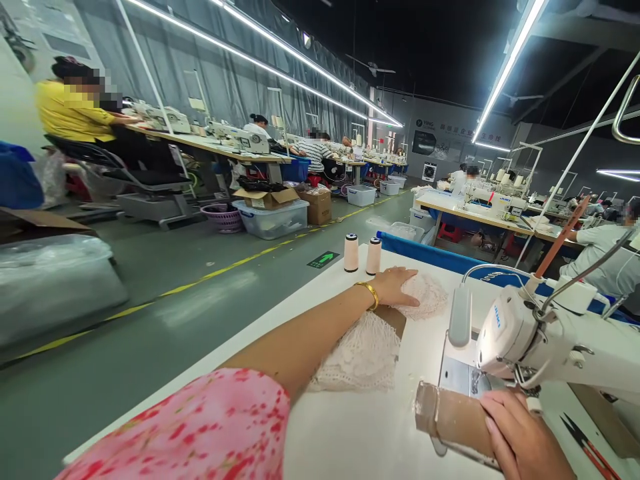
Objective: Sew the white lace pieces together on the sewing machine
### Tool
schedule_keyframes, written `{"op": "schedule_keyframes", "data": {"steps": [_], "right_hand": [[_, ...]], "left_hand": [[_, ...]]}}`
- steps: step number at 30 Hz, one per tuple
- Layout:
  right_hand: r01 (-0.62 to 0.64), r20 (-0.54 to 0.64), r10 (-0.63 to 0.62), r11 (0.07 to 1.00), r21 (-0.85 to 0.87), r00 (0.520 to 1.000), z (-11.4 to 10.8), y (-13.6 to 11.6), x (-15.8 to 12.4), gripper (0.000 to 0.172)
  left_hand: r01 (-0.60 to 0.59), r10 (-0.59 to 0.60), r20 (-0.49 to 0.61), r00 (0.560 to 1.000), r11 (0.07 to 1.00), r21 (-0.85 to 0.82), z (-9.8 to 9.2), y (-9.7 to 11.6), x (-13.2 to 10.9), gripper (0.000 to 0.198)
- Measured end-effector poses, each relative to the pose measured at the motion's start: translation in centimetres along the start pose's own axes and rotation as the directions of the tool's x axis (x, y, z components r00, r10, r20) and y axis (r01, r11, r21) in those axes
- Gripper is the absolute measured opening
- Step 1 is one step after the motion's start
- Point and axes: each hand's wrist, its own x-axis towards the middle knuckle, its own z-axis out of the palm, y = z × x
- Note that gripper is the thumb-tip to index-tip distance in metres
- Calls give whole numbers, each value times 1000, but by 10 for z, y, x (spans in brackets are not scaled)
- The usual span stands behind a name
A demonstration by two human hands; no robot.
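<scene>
One far lace piece [431, 297] and one near lace piece [361, 360] lie on the white worktop [340, 430]. The far one is close to the far edge; the near one is between it and the near edge, next to the forearm. The left hand [397, 287] is flat on the far lace piece, its fingers spread apart and not shut on anything that I can see. The lace looks light, soft and full of little holes. It should bend easily, and it could snag or tear if a finger pulls one thread (a bracelet [369, 295] could catch it too). A good hold looks to be flat fingers on the thick part, or a soft pinch on a rim.

On the right side of the worktop, the right hand [523, 423] lies over one end of a brown block [463, 419], just below the head of the sewing machine [505, 330]. I cannot tell if the fingers are clamped under it. The block looks stiff, and its shiny wrap may be a bit slippery. Holding both long sides seems best. Two thread cones [351, 253] stand by the far left corner.
</scene>
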Motion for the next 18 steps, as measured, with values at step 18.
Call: {"op": "schedule_keyframes", "data": {"steps": [18], "right_hand": [[35,-131,-32,999,20,991,4,4,-7,29]], "left_hand": [[-105,123,121,985,984,-145,-13,21,-164,22]]}}
